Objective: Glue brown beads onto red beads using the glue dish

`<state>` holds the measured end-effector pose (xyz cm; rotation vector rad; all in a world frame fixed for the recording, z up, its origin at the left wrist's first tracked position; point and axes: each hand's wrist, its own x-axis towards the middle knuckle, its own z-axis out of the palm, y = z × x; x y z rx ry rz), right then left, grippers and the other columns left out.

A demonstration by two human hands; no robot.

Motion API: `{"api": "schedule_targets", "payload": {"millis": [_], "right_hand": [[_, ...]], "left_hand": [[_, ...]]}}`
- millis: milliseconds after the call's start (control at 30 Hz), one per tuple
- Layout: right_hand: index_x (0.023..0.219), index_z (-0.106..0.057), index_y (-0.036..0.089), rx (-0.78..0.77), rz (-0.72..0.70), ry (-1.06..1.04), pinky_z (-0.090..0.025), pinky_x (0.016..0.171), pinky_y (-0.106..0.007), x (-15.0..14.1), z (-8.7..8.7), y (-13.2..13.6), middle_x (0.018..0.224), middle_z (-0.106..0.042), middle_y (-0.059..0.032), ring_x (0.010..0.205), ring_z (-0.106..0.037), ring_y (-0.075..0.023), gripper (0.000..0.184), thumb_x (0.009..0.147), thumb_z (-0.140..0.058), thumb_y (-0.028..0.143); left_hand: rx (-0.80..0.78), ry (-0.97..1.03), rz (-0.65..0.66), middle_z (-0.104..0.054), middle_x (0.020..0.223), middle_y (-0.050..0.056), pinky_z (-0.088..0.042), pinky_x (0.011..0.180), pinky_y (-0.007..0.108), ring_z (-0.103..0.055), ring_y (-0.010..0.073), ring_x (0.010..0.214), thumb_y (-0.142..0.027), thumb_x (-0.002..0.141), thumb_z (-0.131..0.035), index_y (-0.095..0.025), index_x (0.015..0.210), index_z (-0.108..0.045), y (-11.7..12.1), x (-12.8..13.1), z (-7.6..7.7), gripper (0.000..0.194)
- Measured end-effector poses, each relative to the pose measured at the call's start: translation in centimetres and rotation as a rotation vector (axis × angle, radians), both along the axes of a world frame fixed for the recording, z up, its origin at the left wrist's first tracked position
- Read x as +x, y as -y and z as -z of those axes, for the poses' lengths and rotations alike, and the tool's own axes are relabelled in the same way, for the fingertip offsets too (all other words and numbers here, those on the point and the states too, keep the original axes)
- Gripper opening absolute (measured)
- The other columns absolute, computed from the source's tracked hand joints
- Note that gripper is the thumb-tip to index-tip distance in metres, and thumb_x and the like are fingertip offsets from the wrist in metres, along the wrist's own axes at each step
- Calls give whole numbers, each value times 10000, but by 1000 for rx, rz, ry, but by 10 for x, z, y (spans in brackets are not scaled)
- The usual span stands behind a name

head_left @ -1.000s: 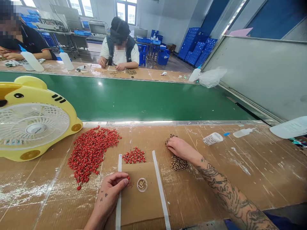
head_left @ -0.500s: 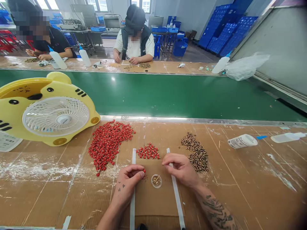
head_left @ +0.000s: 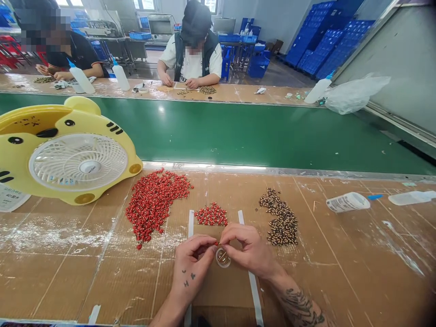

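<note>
My left hand (head_left: 192, 268) and my right hand (head_left: 250, 250) meet over a cardboard sheet (head_left: 221, 290) edged by two white strips. The left fingers pinch a small red piece, and the right fingers pinch something tiny I cannot make out against it. Just below the fingertips sits a small clear round cap (head_left: 223, 259). A small heap of red pieces (head_left: 211, 214) lies beyond the hands. A large pile of red pieces (head_left: 153, 202) spreads to the left, and a pile of dark brass-coloured pieces (head_left: 281, 218) lies to the right.
A yellow tiger-faced desk fan (head_left: 64, 156) stands at the left. A white squeeze bottle (head_left: 347, 202) and a clear bottle (head_left: 410, 197) lie at the right. Beyond runs a green conveyor belt (head_left: 238, 131). Two people work at the far bench, with bottles and a plastic bag (head_left: 354, 93).
My right hand left the brass pile and came in to the left hand. Both hands now pinch together above the clear cap. The camera view shifted left and upward.
</note>
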<state>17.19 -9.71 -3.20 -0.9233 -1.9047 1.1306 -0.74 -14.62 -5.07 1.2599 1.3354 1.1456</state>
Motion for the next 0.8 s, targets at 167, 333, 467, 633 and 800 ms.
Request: {"api": "schedule_targets", "payload": {"millis": [167, 333, 467, 633, 800], "right_hand": [[818, -711, 191, 69, -18, 29, -500, 722, -286, 0, 2, 2, 805, -685, -41, 750, -627, -156, 130, 812, -624, 95], [832, -735, 186, -35, -6, 0, -499, 723, -280, -1, 1, 4, 809, -705, -47, 754, -639, -156, 90, 833, -658, 138], [788, -753, 173, -242, 21, -106, -496, 645, -254, -1, 1, 4, 767, -707, -49, 697, -635, -151, 84, 825, -706, 232], [766, -769, 158, -479, 17, -148, -471, 586, -239, 1, 3, 2, 752, -702, -57, 649, -609, -143, 190, 790, -749, 345], [734, -765, 154, -436, 6, -91, -429, 577, -240, 3, -3, 1, 708, -680, -50, 636, -577, -139, 225, 812, -729, 361]], "left_hand": [[60, -71, 36, -726, 807, 39, -508, 649, 212, -661, 152, 721, -180, 843, -645, -201, 866, -757, 0, -1, -2, 116], [-16, -14, 24, -735, 813, 49, -514, 646, 221, -670, 167, 726, -212, 829, -674, -202, 863, -767, 2, -1, 0, 100], [-37, 33, 1, -726, 780, 48, -500, 621, 220, -657, 167, 706, -227, 813, -702, -202, 828, -770, 3, 0, 0, 75], [78, -35, -1, -694, 673, 11, -439, 560, 200, -597, 127, 609, -209, 816, -707, -232, 800, -782, 3, -1, -5, 80], [93, -93, -21, -689, 646, -5, -425, 537, 199, -578, 118, 571, -200, 821, -702, -236, 790, -770, 5, 1, -10, 83]]}}
